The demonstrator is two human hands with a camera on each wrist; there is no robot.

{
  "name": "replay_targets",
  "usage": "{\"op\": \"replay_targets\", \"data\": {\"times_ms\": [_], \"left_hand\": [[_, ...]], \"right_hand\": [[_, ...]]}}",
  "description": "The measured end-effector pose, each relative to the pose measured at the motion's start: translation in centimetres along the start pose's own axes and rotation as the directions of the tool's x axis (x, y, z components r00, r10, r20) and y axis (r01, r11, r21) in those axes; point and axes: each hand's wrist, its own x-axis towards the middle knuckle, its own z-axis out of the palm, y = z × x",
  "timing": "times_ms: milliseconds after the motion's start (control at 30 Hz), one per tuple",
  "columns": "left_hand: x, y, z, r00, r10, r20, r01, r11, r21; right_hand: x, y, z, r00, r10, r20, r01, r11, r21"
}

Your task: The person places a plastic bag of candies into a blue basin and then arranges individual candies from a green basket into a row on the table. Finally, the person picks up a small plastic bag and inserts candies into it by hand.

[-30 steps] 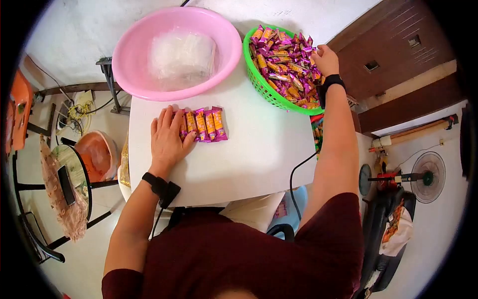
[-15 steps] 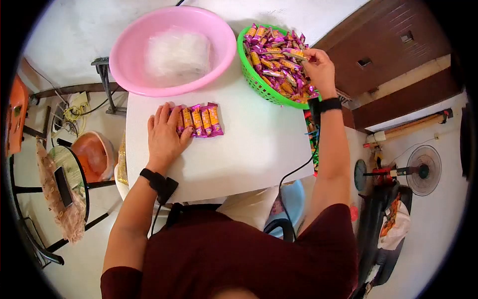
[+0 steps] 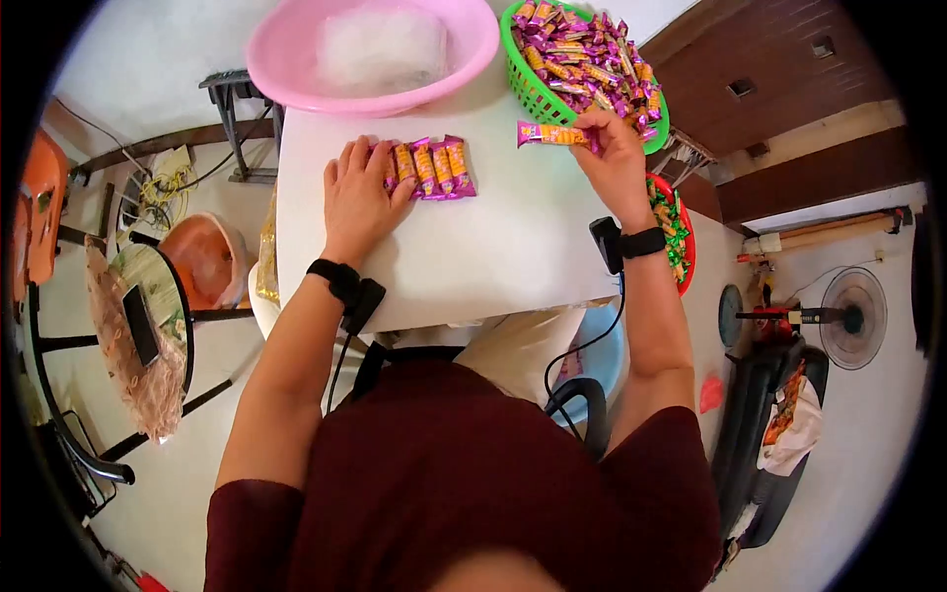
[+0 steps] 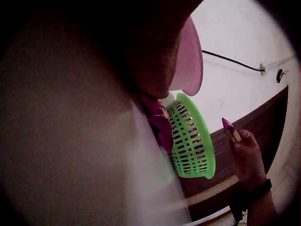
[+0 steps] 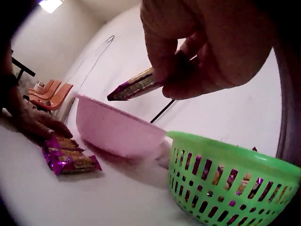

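My left hand [image 3: 362,202] rests over the left end of a row of purple and yellow packets [image 3: 434,168] on the white table [image 3: 444,257]; its fingers cover part of the row. Between thumb and fingers, my right hand [image 3: 618,163] pinches one packet [image 3: 547,134] above the table, in front of the green basket [image 3: 533,91] heaped with like packets. The right wrist view shows this held packet [image 5: 136,85] in the air, its far end sticking out from the fingers. In the left wrist view the row [image 4: 161,125] lies beside dark, blurred fingers.
A pink basin [image 3: 375,99] holding clear plastic bags stands at the back left. A red basket [image 3: 688,242] with green packets is beside the table's right edge. Cables hang from both wrist cameras. A round side table [image 3: 158,296] stands at the left, a fan [image 3: 853,318] at the right.
The right hand has lifted one packet out of the green basket and moved it left and toward the body. The left hand stays on the row. The head view has shifted.
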Motion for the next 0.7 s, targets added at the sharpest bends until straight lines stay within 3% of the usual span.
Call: {"op": "replay_targets", "data": {"times_ms": [100,233,333,433,533,633,700], "left_hand": [[-0.1,-0.3,0.2,1.000,0.012,-0.019,-0.012,1.000,-0.010],[-0.2,-0.6,0.5,1.000,0.009,-0.013,-0.009,1.000,-0.018],[0.0,-0.5,0.4,1.000,-0.003,-0.005,0.003,1.000,-0.007],[0.0,-0.5,0.5,1.000,-0.009,-0.004,0.009,1.000,-0.001],[0.0,-0.6,0.6,1.000,-0.009,0.000,0.009,1.000,0.003],[0.0,-0.8,0.8,1.000,-0.018,-0.004,0.018,1.000,0.018],[0.0,-0.9,1.0,0.999,-0.016,-0.037,0.017,1.000,0.010]], "right_hand": [[-1.5,1.3,1.1,0.988,0.122,0.090,-0.116,0.991,-0.070],[-2.2,3.2,2.4,0.922,0.218,0.320,-0.119,0.946,-0.302],[-2.1,7.4,3.4,0.917,-0.082,0.391,0.227,0.912,-0.342],[-2.3,7.3,4.5,0.974,-0.063,0.215,0.174,0.819,-0.546],[-2.3,5.2,5.6,0.979,0.193,0.072,-0.111,0.788,-0.605],[-2.6,4.6,6.7,0.909,0.393,0.139,-0.262,0.798,-0.543],[-2.5,5.0,7.7,0.952,0.246,0.182,-0.119,0.845,-0.522]]}}
